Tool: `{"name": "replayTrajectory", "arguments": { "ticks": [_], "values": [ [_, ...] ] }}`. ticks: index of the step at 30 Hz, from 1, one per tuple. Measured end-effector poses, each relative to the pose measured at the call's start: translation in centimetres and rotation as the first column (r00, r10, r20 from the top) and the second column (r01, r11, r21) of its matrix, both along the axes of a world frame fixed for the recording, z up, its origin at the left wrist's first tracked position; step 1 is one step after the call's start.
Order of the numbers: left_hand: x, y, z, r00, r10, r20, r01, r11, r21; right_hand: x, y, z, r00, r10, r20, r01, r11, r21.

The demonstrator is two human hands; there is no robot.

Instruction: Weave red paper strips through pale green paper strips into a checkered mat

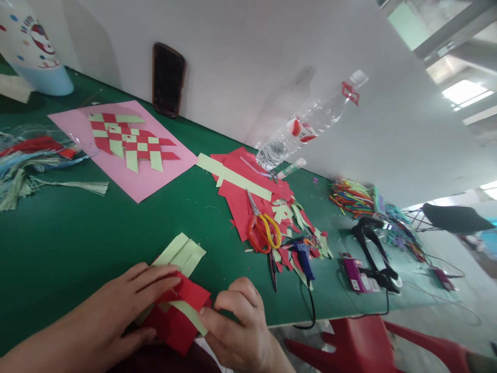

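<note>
Red and pale green paper strips lie partly woven together at the table's near edge. My left hand rests across them from the left, its fingers bent over the red paper and pressing it. Between the thumb and fingers of my right hand is the end of a pale green strip, which curves up over the red paper. Beyond my left fingers, other pale green strips stick out side by side. Part of the weaving is hidden under my left hand.
A pink sheet bears woven paper fish. Scissors and a glue gun lie on red and green scraps. A water bottle and a phone lean on the wall. Tassels lie left; a red chair stands right.
</note>
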State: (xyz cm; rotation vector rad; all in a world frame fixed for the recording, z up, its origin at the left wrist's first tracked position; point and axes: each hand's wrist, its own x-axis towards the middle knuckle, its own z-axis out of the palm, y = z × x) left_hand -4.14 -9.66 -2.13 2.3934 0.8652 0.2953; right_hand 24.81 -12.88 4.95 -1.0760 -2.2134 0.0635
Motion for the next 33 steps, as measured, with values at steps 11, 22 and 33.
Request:
{"name": "replayTrajectory", "arguments": {
  "ticks": [11, 22, 33],
  "values": [
    [0.4, -0.2, 0.2, 1.000, -0.011, -0.009, 0.011, 1.000, -0.013, -0.2, 0.5, -0.6, 1.000, -0.018, -0.016, 0.017, 0.999, -0.035],
    [0.5, -0.1, 0.1, 0.997, 0.058, 0.055, -0.056, 0.997, -0.047, -0.8, 4.1, -5.0, 0.970, -0.226, 0.084, 0.240, 0.936, -0.256],
    [1.2, -0.2, -0.1, 1.000, 0.017, 0.025, -0.018, 1.000, 0.021, -1.2, 1.9, -3.9, 0.986, 0.013, 0.167, 0.039, 0.952, -0.303]
  ]
}}
